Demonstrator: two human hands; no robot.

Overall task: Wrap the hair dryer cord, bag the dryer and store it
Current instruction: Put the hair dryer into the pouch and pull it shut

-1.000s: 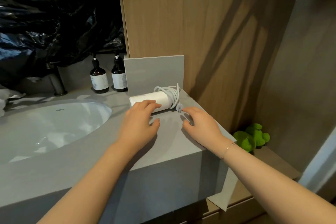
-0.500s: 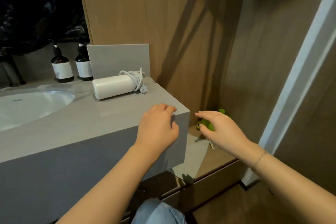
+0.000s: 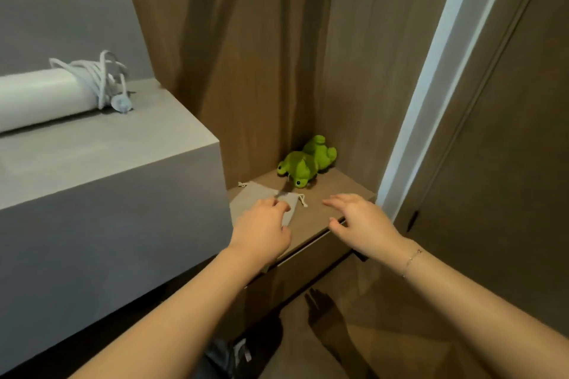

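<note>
Item: hair dryer (image 3: 37, 98), white, cord (image 3: 95, 77) coiled round its end, lying on the grey worktop (image 3: 101, 157) up and well to the left of both hands; drawstring bag (image 3: 261, 198), grey, flat on the low wooden shelf (image 3: 323, 209), partly under the left hand (image 3: 263, 228), whose fingers rest loosely curled on the cloth, no grip evident; right hand (image 3: 360, 218) spread wide, holding nothing, just right of the bag. Risks, as judged: limp cloth may slide or bunch under a one-handed pinch; green plush toy (image 3: 304, 163) just beyond the fingers could be knocked; loosely coiled cord may unwind when the dryer is lifted.

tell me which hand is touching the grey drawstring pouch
The left hand: its fingers rest on the grey drawstring pouch, while the right hand hovers open beside it.
</note>
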